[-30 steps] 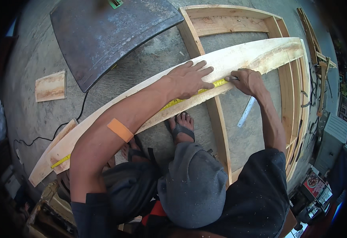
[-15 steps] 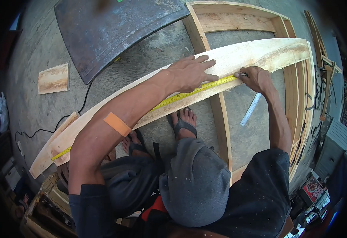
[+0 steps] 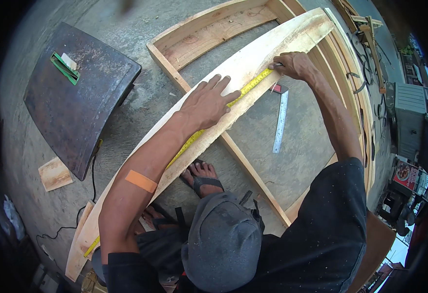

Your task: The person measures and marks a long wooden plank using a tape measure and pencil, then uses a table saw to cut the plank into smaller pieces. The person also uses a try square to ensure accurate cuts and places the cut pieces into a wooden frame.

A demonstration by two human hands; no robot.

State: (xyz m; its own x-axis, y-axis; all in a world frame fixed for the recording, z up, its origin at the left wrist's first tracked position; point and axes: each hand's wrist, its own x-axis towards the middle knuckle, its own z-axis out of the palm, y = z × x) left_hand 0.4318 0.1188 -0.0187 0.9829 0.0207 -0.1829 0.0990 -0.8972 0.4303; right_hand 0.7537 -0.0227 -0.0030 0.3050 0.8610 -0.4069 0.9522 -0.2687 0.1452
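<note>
A long pale wooden board (image 3: pixel 253 54) with a rough near edge runs diagonally across the view. Stretched along it is a yellow measuring tape (image 3: pixel 256 84). My left hand (image 3: pixel 205 104) lies flat on board and tape, fingers spread. At the tape's upper right stretch, my right hand (image 3: pixel 295 65) is closed in a pinch around a small dark pencil-like thing, mostly hidden by the fingers; its kind is unclear. Beneath the board is a wooden frame (image 3: pixel 253 168), which partly shows on both sides of it.
A try square (image 3: pixel 281 122) lies on the concrete floor inside the frame. To the left stands a dark metal-topped table (image 3: pixel 77 112) bearing a green tool (image 3: pixel 65 68). Near it are a wood offcut (image 3: pixel 55 174) and a black cord (image 3: pixel 94 180). Straps (image 3: pixel 365 63) lie at the right.
The view has turned, so the board appears steeper and more of the table shows. Both hands appear further left and higher in the picture. Their holds on board and tape look alike.
</note>
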